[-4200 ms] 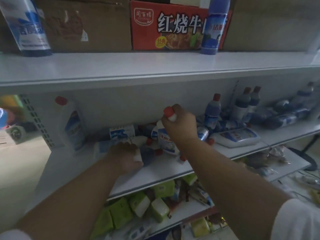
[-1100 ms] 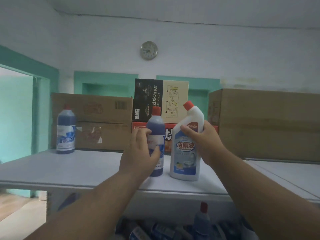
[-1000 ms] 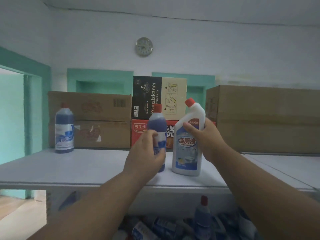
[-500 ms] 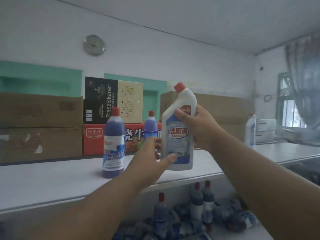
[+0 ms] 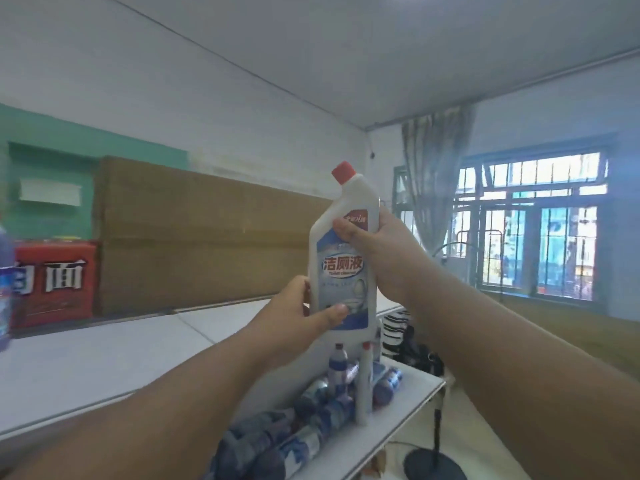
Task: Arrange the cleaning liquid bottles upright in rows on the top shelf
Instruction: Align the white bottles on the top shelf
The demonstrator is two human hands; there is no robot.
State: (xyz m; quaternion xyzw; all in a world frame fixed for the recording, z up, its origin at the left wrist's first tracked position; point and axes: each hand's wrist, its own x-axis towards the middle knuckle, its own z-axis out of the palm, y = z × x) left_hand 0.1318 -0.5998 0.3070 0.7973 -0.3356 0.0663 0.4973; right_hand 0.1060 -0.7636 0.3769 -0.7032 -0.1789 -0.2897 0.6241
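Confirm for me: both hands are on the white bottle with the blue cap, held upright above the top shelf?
Not quite: the cap is red, as the head view shows. Otherwise yes: left hand and right hand hold the white bottle upright above the top shelf.

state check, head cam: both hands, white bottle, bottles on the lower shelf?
white bottle: upright, red cap on, held in the air
right hand: grips its upper body
left hand: holds its base
lower-shelf bottles: mostly lying, a few upright

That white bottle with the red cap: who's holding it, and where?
Both hands hold the white bottle: right hand around its upper body, left hand at its lower part.
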